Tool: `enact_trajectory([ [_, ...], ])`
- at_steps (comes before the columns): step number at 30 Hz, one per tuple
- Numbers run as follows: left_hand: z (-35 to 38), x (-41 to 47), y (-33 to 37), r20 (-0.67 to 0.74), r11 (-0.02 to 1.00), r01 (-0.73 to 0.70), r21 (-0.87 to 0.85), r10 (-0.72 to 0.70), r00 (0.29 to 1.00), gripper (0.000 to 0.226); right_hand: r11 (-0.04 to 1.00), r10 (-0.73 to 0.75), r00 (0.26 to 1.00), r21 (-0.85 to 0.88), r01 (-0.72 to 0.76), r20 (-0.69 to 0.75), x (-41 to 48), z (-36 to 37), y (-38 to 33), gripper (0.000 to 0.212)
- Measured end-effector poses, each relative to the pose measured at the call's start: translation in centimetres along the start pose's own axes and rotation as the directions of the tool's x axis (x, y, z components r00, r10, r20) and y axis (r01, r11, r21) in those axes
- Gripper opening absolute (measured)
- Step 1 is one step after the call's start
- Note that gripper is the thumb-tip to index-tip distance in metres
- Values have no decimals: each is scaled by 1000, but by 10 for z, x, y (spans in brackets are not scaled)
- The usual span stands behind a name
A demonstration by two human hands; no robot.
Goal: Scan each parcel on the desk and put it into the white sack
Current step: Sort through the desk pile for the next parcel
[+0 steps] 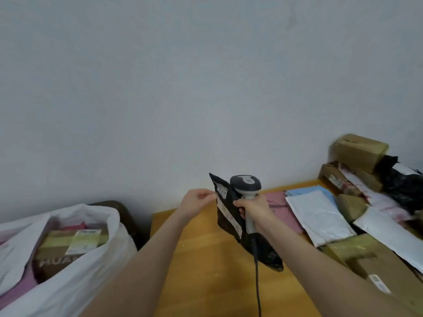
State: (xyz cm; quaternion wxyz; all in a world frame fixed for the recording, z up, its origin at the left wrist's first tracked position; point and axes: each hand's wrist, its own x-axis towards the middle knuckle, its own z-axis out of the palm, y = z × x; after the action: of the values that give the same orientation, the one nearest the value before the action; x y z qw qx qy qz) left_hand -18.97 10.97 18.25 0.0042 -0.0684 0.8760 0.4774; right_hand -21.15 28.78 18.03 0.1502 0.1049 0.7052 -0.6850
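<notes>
**Head view, parcel held up at the scanner.** My left hand [196,202] pinches the upper edge of a black poly mailer [223,221] between thumb and curled fingertips. The mailer hangs on edge, clear of the wooden desk [201,271], with a white shipping label [230,217] running down the face towards me. My right hand [254,209] is wrapped round the handle of a grey barcode scanner [246,186], held upright just at the mailer's 3 o'clock. Its thumb lies against the mailer. The scanner cable [257,282] drops towards 6 o'clock.

At the mailer's 8 o'clock, beside the desk's left end, stands the white sack [96,259] with its mouth open. Inside it are a labelled cardboard box [68,245] and some pink packets.

From 3 to 4 o'clock the desk carries unsorted parcels:
- a pink mailer [278,202]
- a blue mailer [306,192]
- a white poly mailer [318,218] overlapping both
- a large taped carton [375,264] nearest me
- a black bag [402,181] and brown cartons [360,152] stacked against the wall at 2 o'clock
</notes>
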Motion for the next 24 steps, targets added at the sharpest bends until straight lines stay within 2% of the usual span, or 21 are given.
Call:
enact_trajectory([
  [2, 1, 3, -16, -145, 1000, -2, 6, 2, 989, 36, 1000, 8, 1000, -5, -8, 13, 2, 8, -1, 17],
  [3, 0, 4, -19, -196, 1000, 4, -14, -6, 981, 50, 1000, 13, 999, -4, -13, 31, 4, 9, -1, 16],
  [4, -1, 9, -25, -196, 999, 1, -51, -11, 980, 66, 1000, 14, 998, -7, -13, 56, 6, 9, -2, 15],
  [5, -1, 13, -28, -137, 997, 7, -78, -18, 990, 75, 1000, 15, 996, -20, -13, 83, 8, 8, -2, 15],
  [6, 1, 18, -32, -51, 995, 22, -93, -26, 998, 72, 999, 19, 994, -38, -15, 106, 11, 7, -1, 16],
  [8, 7, 22, -36, 86, 986, 111, -126, -101, 991, 44, 998, 20, 993, -61, -13, 113, 18, 5, 2, 17],
  [10, 15, 24, -43, -12, 956, 204, -211, -211, 977, 21, 999, 4, 998, -34, -2, 66, 29, 3, 6, 16],
  [12, 22, 27, -59, -159, 894, 280, -349, -351, 923, 21, 1000, 15, 1000, 22, -15, 1, 41, -2, 12, 12],
  [14, 29, 25, -76, -222, 790, 361, -495, -517, 827, 24, 998, 52, 998, 49, -50, -33, 50, -7, 23, 10],
  [16, 41, 21, -97, -206, 688, 449, -569, -649, 733, 23, 990, 122, 992, 78, -120, -16, 58, -11, 40, 10],
  [18, 56, 15, -118, -138, 586, 551, -594, -749, 649, 35, 980, 185, 983, 68, -185, 13, 63, -10, 61, 9],
  [20, 68, 6, -133, -95, 517, 670, -533, -823, 560, 55, 967, 246, 969, 63, -247, 30, 65, -6, 82, 8],
  [22, 69, -4, -145, -226, 556, 793, -248, -829, 511, 67, 950, 307, 951, 56, -308, 28, 66, 0, 102, 9],
  [23, 68, -7, -151, -308, 598, 798, -79, -776, 550, 67, 942, 333, 942, 42, -334, 25, 66, 4, 111, 9],
  [24, 67, -7, -158, -349, 649, 759, 53, -700, 623, 66, 933, 357, 933, 27, -358, 29, 66, 7, 120, 11],
])
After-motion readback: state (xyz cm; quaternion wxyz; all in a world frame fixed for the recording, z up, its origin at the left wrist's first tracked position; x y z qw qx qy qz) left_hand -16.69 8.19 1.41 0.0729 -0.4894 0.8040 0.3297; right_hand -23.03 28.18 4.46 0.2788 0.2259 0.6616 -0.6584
